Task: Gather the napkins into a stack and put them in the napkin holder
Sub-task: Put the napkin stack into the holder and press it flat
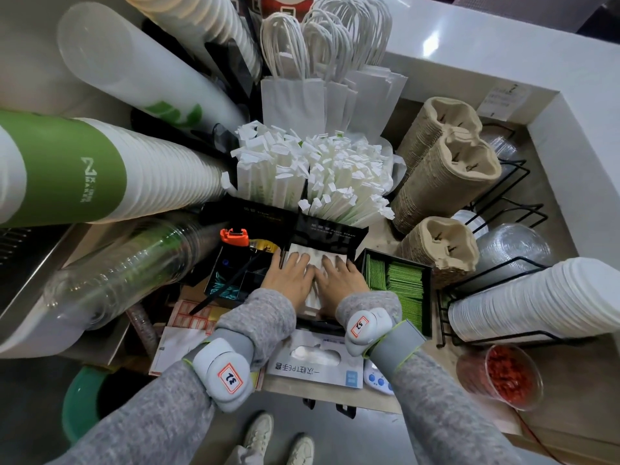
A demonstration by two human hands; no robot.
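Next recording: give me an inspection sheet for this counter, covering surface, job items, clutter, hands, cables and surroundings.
Surface: counter crowded, little bare area.
Job's things: white napkins lie in the black napkin holder.
Clutter: wrapped straws, pulp cup carriers, green packets, glove box, cup of red bits.
Hands: left hand and right hand flat on the napkins, fingers spread.
Cables: thin red cord at the lower right.
Surroundings: cup stacks left, paper bags behind, floor and shoes below.

Soft white paper napkins [310, 260]; glossy, perhaps plastic, black napkin holder [330, 229].
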